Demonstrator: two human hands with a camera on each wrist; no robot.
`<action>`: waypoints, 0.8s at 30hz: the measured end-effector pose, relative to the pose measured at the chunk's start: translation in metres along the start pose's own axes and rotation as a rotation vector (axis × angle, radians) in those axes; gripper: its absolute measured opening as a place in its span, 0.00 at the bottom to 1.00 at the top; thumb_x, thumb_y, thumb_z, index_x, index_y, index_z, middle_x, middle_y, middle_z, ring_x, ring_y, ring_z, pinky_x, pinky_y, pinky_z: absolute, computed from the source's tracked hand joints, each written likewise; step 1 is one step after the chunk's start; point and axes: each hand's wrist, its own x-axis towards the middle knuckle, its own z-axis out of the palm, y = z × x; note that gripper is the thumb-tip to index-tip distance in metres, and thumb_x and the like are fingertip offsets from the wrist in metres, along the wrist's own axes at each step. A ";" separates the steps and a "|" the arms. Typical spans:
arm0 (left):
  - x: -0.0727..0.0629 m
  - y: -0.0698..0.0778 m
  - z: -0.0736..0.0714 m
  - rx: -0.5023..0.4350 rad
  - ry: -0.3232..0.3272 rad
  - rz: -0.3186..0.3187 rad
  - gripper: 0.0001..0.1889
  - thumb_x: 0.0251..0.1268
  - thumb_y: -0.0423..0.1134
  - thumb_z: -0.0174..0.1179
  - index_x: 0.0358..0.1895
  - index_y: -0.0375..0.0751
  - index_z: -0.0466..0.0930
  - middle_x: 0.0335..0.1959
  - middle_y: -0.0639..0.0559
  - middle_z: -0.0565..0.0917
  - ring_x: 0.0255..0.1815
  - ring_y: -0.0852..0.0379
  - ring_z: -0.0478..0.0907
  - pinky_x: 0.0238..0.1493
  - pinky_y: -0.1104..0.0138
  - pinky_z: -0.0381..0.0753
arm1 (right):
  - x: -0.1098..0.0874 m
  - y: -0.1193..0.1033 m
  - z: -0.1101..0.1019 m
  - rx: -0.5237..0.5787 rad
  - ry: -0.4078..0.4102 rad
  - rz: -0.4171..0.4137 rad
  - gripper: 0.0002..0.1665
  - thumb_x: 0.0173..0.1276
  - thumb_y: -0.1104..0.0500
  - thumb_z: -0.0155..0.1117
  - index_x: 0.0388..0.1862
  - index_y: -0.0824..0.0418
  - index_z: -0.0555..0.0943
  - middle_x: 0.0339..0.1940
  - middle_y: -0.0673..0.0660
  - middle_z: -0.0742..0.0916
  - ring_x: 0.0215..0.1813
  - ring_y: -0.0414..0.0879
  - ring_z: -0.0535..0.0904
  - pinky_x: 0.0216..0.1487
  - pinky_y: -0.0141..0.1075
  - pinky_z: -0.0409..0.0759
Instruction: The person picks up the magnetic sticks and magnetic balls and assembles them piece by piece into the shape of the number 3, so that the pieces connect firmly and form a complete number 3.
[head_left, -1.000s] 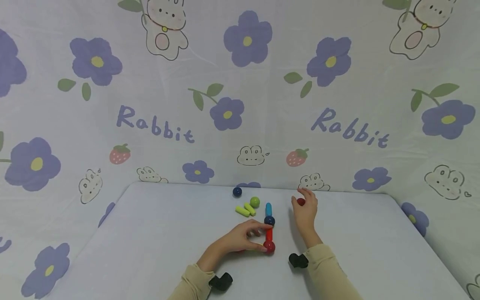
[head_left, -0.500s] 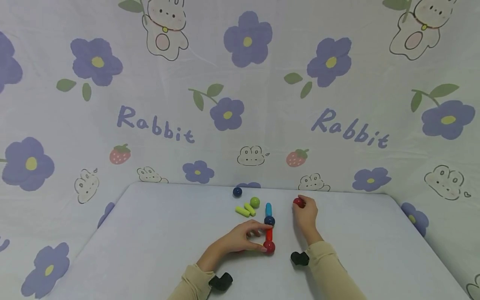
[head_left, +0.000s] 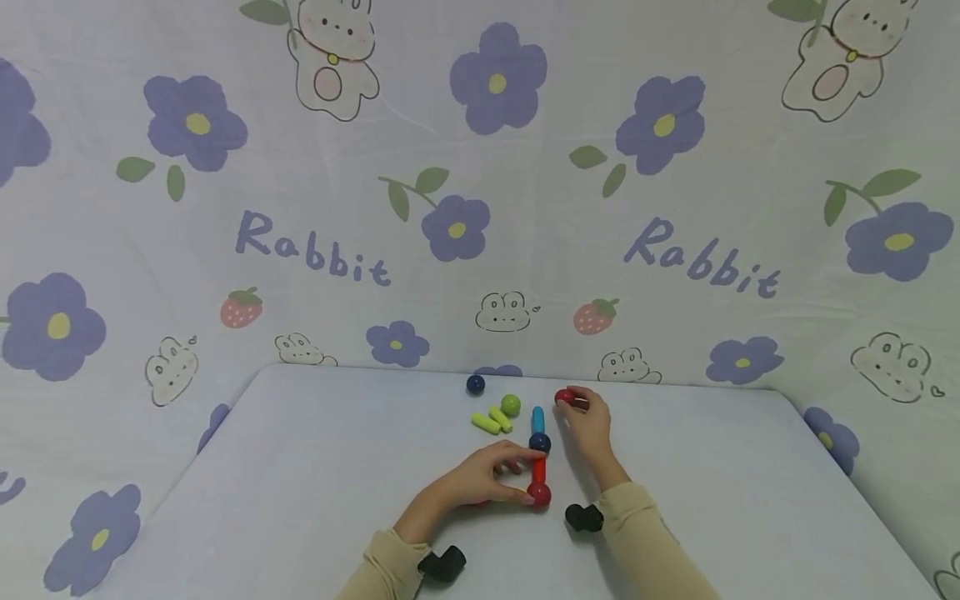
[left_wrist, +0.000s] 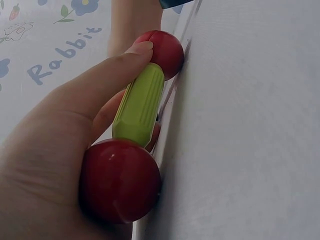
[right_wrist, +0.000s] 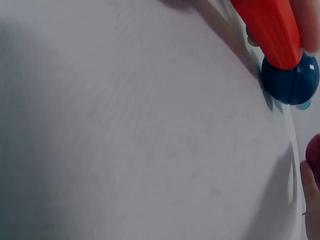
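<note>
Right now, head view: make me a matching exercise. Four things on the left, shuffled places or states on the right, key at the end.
Column 1
1. right hand
2. light blue rod
3. green ball
4. red rod

Column 2
A. next to two yellow-green rods
B. between a dark blue ball and a red ball
C. holding a separate red ball in its fingers
D. lined up on the far side of that same dark blue ball

Pairs: 1-C, 2-D, 3-A, 4-B
</note>
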 end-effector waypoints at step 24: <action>0.000 -0.002 0.002 -0.016 0.001 0.025 0.32 0.55 0.45 0.72 0.66 0.60 0.73 0.52 0.52 0.79 0.50 0.58 0.77 0.50 0.72 0.74 | -0.002 -0.012 0.018 0.031 -0.146 0.055 0.24 0.70 0.60 0.61 0.62 0.68 0.73 0.63 0.68 0.78 0.65 0.61 0.75 0.65 0.50 0.76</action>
